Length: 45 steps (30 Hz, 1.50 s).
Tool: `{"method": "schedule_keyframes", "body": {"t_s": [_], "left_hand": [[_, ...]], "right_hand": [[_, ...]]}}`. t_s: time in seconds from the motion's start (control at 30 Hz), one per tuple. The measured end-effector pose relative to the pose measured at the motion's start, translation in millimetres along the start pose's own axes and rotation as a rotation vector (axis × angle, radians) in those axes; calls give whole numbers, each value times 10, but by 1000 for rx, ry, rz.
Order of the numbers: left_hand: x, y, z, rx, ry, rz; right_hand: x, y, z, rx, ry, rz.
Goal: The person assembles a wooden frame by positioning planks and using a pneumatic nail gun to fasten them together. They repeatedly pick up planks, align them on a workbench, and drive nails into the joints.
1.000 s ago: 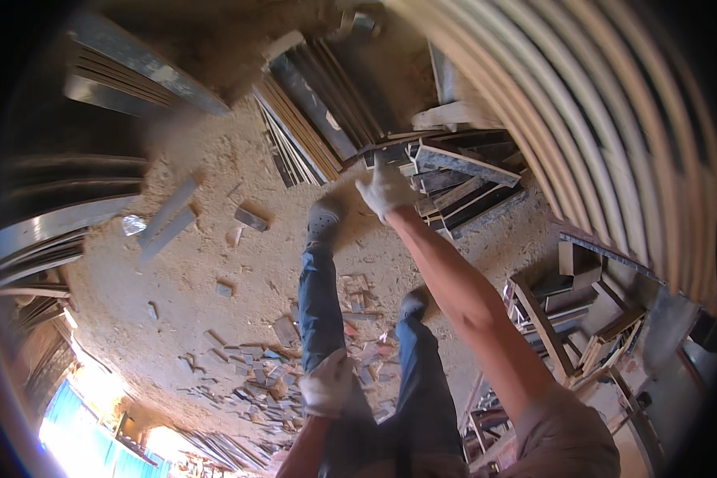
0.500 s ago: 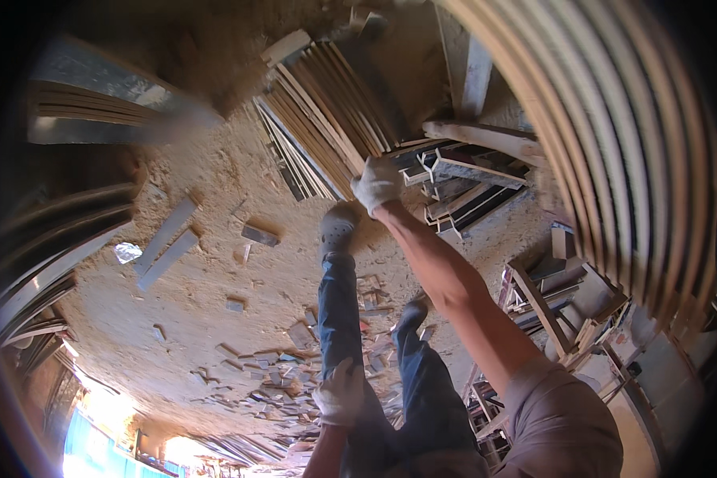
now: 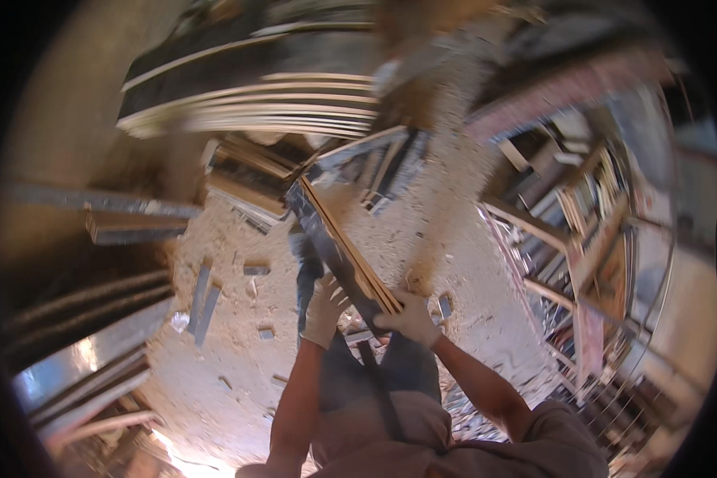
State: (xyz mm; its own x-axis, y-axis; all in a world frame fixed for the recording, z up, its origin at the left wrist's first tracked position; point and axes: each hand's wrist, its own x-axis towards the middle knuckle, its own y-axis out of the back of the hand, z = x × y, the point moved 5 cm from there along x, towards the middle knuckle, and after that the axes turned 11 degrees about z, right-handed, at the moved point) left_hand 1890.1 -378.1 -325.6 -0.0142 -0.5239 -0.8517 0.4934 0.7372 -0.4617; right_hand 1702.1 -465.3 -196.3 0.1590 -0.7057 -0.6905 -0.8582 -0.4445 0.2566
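The left forearm rises almost straight from the lower edge, bringing the left hand (image 3: pixel 323 311) in its whitish fabric glove up to the boards. Its fingers (image 3: pixel 339 295) are slightly spread and point up and to the right at the dark broad face; whether they press on it cannot be told. The right elbow is bent outward, with the forearm slanting inward and up. The right hand (image 3: pixel 413 317), in a matching glove, pinches the near end of the boards, fingers wrapped over it and partly hidden.

The long, narrow stack of dark-faced wooden boards (image 3: pixel 338 253) is held diagonally in front of the body, its far end up and to the left, over the blue trouser leg (image 3: pixel 307 259). The broad face is blackish grey; the layered edges are tan, with a paler, rough patch near the right hand. Sandy, chip-strewn floor (image 3: pixel 470 263) lies below.
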Motion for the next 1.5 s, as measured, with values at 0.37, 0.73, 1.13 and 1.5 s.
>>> {"method": "schedule_keyframes", "body": {"t_s": [0.37,0.73,1.13,1.5], "left_hand": [[-2561,-4275,-3781,555,422,-788],[-3311,-5021,-7933,1171,663,-918],[-1857,-7882,-11975,2264,-1063,-921],[-1666,-7301,-15012,2310,-1704,-1255]], "right_hand": [[-3711,2605,2429,1567,192,253],[-5287,4228,4204,1359,291,1118],[-6385,3877,7224,2034,-788,1833],[-7493,3800,10324,381,-984,1033]]}}
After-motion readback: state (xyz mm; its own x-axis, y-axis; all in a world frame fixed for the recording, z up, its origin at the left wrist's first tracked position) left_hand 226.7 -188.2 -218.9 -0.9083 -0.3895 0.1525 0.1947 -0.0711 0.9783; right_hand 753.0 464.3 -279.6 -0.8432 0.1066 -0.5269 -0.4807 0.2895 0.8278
